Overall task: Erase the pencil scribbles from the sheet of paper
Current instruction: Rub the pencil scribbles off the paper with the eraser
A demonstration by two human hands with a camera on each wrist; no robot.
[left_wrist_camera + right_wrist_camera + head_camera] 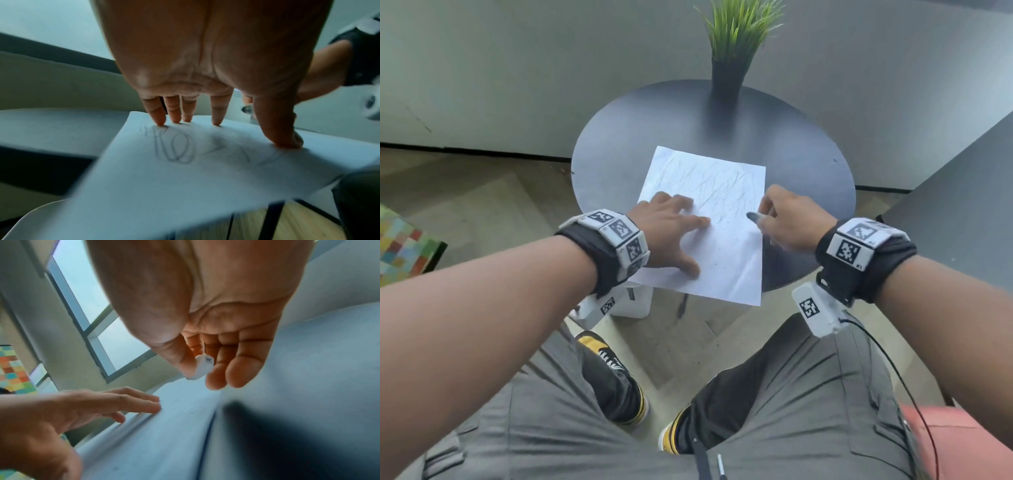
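Observation:
A white sheet of paper (726,260) lies on the round dark table (808,154), with its near edge hanging over the table's front. Faint pencil scribbles (709,181) cover its far half, and looped marks (179,149) show by my fingers. My left hand (681,222) presses flat on the sheet's left side, its fingertips (160,121) spread on the paper. At the sheet's right edge, my right hand (774,216) pinches a small white eraser (202,368) with a smudged end (753,216) between thumb and fingers. Whether the eraser touches the paper I cannot tell.
A dark vase with green grass (727,75) stands at the table's far edge. A dark surface (962,192) rises at the right. A colourful chequered object (404,243) sits at the left. A white object (633,301) is below the table's front edge.

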